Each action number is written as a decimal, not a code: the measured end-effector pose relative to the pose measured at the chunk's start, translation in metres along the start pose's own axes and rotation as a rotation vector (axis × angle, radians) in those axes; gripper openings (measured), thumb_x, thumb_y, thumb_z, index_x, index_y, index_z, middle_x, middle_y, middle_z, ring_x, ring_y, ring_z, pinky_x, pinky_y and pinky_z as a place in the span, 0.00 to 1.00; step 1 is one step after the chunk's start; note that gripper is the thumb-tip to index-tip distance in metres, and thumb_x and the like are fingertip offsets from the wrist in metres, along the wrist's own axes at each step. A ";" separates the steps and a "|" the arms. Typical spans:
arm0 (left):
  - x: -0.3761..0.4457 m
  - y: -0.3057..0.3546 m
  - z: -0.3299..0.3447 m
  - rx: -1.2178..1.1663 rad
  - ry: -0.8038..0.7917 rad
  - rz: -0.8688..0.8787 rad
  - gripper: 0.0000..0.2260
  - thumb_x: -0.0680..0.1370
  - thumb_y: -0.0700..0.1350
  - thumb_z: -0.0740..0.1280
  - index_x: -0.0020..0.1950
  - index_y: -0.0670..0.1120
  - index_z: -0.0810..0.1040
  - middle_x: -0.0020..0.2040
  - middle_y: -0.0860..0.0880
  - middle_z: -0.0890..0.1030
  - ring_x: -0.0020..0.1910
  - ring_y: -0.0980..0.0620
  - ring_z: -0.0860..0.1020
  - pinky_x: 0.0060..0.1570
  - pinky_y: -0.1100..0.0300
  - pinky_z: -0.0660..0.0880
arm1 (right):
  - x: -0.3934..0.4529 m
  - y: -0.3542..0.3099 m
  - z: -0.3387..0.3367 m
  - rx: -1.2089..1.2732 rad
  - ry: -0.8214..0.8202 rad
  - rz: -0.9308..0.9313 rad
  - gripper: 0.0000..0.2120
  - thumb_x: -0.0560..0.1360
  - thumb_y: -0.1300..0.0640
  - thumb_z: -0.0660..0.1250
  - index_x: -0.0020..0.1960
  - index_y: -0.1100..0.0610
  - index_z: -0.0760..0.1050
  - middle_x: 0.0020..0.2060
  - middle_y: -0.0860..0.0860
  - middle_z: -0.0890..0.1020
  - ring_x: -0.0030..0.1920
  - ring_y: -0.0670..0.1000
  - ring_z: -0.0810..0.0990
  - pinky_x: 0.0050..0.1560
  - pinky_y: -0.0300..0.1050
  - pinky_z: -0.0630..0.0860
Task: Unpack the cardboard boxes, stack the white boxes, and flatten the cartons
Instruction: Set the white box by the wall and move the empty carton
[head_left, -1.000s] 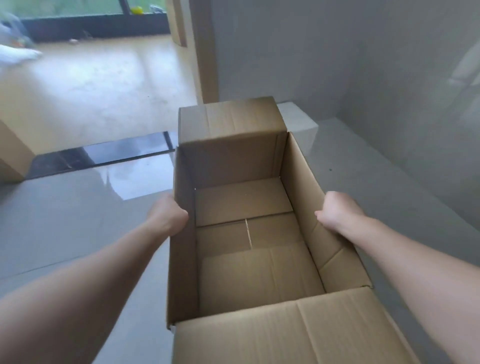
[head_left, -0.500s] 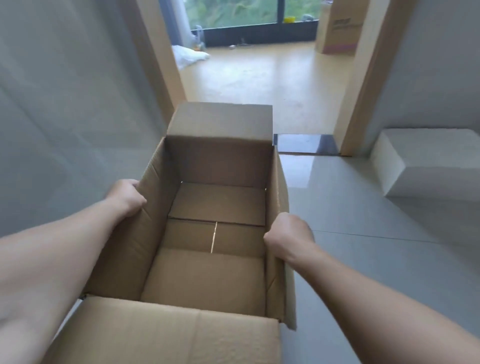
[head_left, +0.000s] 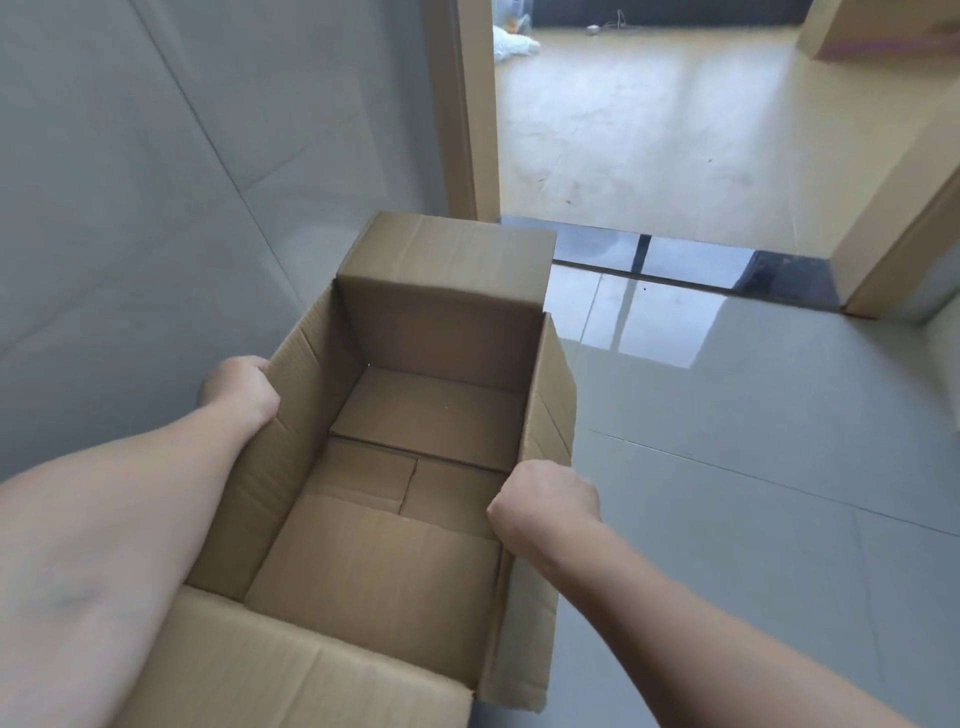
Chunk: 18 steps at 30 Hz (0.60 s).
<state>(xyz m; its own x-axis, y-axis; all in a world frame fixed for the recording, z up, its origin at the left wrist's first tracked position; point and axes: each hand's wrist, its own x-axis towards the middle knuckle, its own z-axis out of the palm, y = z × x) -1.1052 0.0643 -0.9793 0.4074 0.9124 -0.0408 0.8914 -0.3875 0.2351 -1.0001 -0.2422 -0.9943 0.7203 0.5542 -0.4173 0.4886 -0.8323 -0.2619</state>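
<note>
- Right now I grip the open cardboard carton (head_left: 415, 441) at frame centre, its inside bare, no white boxes in view.
- My left hand (head_left: 240, 391) curls round the left flap, my right hand (head_left: 545, 506) round the right wall, fingers hidden over the edges; I judge this steadies it, ready for flattening.
- Glossy grey floor tiles (head_left: 753, 467) lie lower right; a grey wall (head_left: 156, 182) fills the upper left; a doorway (head_left: 649, 130) opens at the top.
</note>
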 end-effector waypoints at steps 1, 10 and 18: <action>0.000 -0.001 0.001 0.045 0.008 0.002 0.11 0.73 0.37 0.69 0.54 0.45 0.81 0.51 0.40 0.82 0.53 0.38 0.78 0.50 0.54 0.73 | -0.001 -0.003 0.003 -0.009 -0.007 -0.027 0.02 0.68 0.59 0.58 0.39 0.53 0.68 0.45 0.53 0.80 0.45 0.56 0.78 0.40 0.43 0.68; -0.030 0.081 0.002 0.153 0.141 0.270 0.19 0.71 0.37 0.64 0.62 0.44 0.73 0.61 0.40 0.73 0.61 0.38 0.71 0.55 0.45 0.72 | -0.005 0.024 -0.018 -0.195 0.183 -0.204 0.28 0.79 0.38 0.44 0.43 0.54 0.75 0.46 0.55 0.81 0.42 0.57 0.76 0.34 0.45 0.63; -0.139 0.274 0.023 -0.111 0.020 0.838 0.15 0.75 0.42 0.62 0.61 0.49 0.75 0.60 0.48 0.75 0.56 0.44 0.75 0.52 0.53 0.72 | -0.050 0.166 -0.097 -0.234 0.376 -0.025 0.28 0.79 0.37 0.46 0.54 0.55 0.76 0.53 0.56 0.80 0.54 0.58 0.78 0.42 0.48 0.65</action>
<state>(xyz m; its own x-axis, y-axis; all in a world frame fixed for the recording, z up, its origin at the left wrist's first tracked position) -0.9131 -0.1717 -0.9311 0.9206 0.3317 0.2061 0.2712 -0.9227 0.2739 -0.9074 -0.4068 -0.9323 0.8147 0.5772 -0.0561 0.5755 -0.8166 -0.0454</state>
